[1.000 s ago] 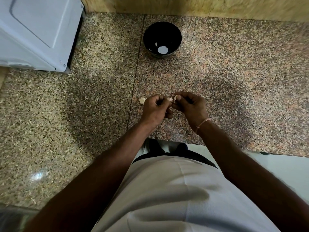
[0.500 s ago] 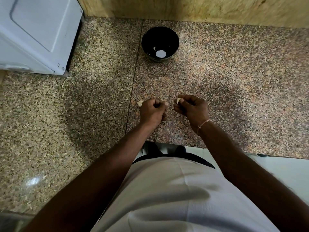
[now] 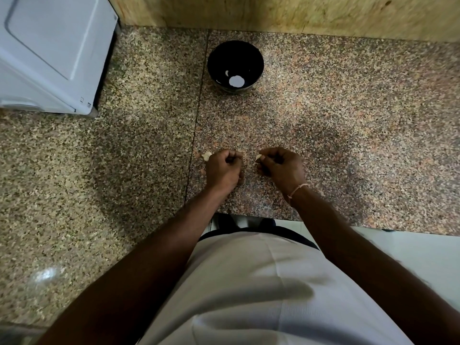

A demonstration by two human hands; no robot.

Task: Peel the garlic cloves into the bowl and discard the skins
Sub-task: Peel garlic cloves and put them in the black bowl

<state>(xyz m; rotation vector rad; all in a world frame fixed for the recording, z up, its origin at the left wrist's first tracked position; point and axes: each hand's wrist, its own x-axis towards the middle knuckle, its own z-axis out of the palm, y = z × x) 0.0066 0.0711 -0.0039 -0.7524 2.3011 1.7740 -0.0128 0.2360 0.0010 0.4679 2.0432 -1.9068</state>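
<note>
Garlic clove (image 3: 258, 158), pale, sits pinched at the fingertips of the right hand (image 3: 282, 168), mid-frame, just right of centre. Fingers there curl in tight round it. Left hand (image 3: 224, 169) is a closed fist just left of centre, apart from the right; whether it holds anything, can't tell. A pale scrap, prob. garlic skin (image 3: 206, 155), shows at the fist's upper-left edge; lying on the counter or touching the hand, can't tell.

Black bowl (image 3: 235, 49) stands upper centre, well apart from both hands, w/ 2 white pieces (image 3: 236, 81) on its bottom.

Surface is a speckled granite countertop (image 3: 348, 125), brown-pink, w/ 1 dark seam (image 3: 198, 113) running top to bottom just left of the bowl. A yellowish stone backsplash (image 3: 286, 13) runs along the top edge. White appliance (image 3: 49, 53) fills the upper left. White floor (image 3: 423, 255) shows lower right, past the counter edge. Person's white shirt (image 3: 249, 295) fills the bottom centre; a thin cord bracelet (image 3: 297, 190) is on the right wrist.
</note>
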